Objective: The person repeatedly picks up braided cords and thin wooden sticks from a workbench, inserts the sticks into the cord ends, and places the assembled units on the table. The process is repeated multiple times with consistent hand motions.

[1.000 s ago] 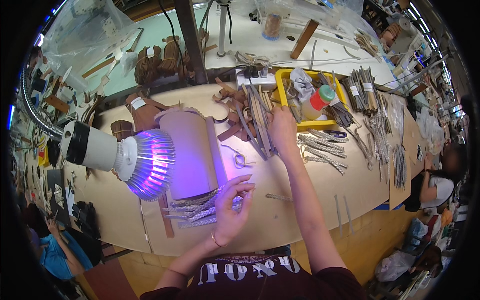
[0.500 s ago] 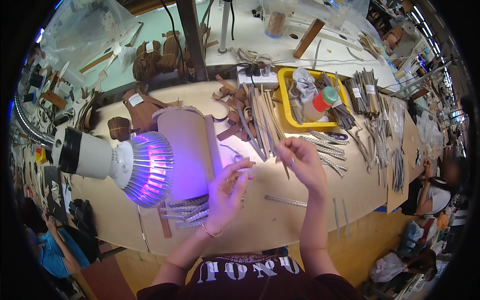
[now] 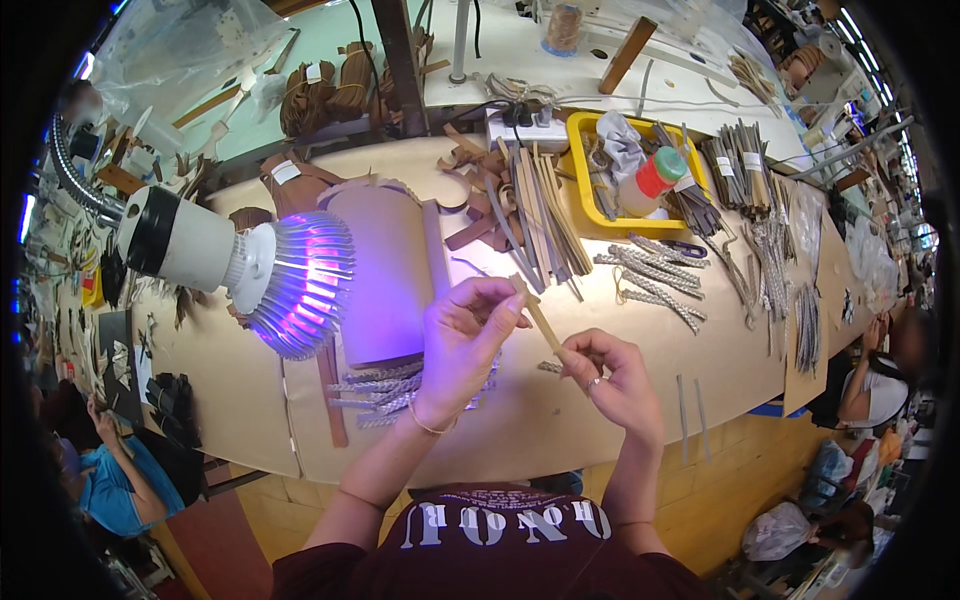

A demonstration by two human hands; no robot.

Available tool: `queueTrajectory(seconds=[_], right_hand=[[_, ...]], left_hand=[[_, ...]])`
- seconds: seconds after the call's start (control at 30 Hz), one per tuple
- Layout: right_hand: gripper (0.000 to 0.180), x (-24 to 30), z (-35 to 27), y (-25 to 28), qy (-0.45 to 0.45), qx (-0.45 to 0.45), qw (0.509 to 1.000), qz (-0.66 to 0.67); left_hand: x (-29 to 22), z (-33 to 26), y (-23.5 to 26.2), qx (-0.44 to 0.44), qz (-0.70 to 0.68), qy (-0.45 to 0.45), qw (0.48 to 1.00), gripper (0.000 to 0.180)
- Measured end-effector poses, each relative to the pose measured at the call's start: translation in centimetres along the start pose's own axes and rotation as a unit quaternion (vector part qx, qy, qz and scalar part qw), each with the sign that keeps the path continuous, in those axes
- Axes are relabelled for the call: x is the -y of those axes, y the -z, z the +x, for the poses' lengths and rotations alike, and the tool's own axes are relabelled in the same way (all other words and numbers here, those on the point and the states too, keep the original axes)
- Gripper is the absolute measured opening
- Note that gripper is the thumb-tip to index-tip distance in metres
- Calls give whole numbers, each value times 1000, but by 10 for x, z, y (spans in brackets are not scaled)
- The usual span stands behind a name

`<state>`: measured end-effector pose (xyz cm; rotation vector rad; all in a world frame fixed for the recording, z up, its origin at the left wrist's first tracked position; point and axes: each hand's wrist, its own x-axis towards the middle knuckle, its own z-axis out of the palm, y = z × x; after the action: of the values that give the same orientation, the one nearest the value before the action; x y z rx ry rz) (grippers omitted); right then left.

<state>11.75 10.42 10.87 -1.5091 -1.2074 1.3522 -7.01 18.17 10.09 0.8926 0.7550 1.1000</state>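
Observation:
A flat tan strip (image 3: pixel 541 322) slants between my two hands over the table. Its upper end is pinched in the thumb and fingers of my left hand (image 3: pixel 462 345). Lower down, my right hand (image 3: pixel 615 385), with a ring on one finger, grips the same strip between thumb and fingertips. Silvery braided straps (image 3: pixel 365 393) lie beside my left wrist, partly hidden by it. Another braided strap (image 3: pixel 549 367) shows its end just left of my right fingers. Beyond my hands rests a row of long tan and grey strips (image 3: pixel 540 210).
A lit lamp (image 3: pixel 290 285) with a finned head stands left, over a brown curved block (image 3: pixel 380 270). Far right, a yellow tray (image 3: pixel 582 190) holds a bottle (image 3: pixel 650 182) and cloth. More braided straps (image 3: pixel 655 283) lie in front of it. Other people sit at both sides.
My right hand has moved down and toward me, away from the row of strips, with the tan strip in it. My left hand has closed on the strip's other end.

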Motion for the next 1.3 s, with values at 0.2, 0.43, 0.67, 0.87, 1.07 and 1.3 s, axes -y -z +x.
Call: queueTrajectory(seconds=[0.2, 0.43, 0.67, 0.87, 1.07, 1.3], right_hand=[[29, -31, 57, 16, -7, -86, 991, -101], [27, -54, 129, 19, 46, -318, 828, -459], [25, -59, 141, 8, -16, -315, 854, -414], [22, -54, 137, 7, -3, -323, 871, -369], [20, -46, 127, 13, 10, -341, 836, -430], [10, -48, 82, 14, 162, -347, 798, -465]], left_hand=[[28, 74, -2, -81, 141, -113, 980, 21], [66, 146, -1, -145, 362, -178, 904, 38], [52, 100, -5, -128, 382, -219, 889, 45], [63, 84, -7, -45, 461, -210, 861, 30], [94, 89, 0, 63, 711, -221, 665, 30], [87, 80, -7, -13, 605, -242, 759, 31]])
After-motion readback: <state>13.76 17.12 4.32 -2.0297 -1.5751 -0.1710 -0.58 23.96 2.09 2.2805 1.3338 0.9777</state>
